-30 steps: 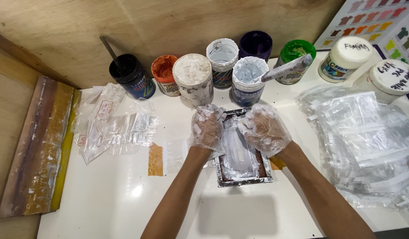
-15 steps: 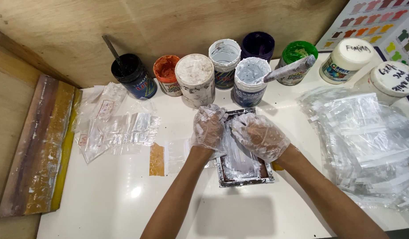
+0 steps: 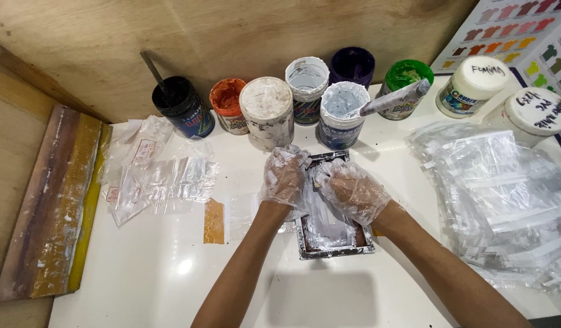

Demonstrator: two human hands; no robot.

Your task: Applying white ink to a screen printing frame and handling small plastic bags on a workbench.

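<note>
Both of my hands wear thin clear plastic gloves smeared with white. My left hand and my right hand press side by side on a small clear plastic bag that lies on a small dark-framed tray in the middle of the white table. The fingers of both hands curl onto the bag's far end. The tray's inside is coated in white paint. Much of the bag is hidden under my hands.
A row of paint pots stands at the back: black, orange, white, purple, green; one pale pot holds a stirring stick. Clear bags lie left and piled right. A squeegee lies far left.
My right hand has slid slightly left and back over the bag, closer to my left hand. The tray and pots have not moved.
</note>
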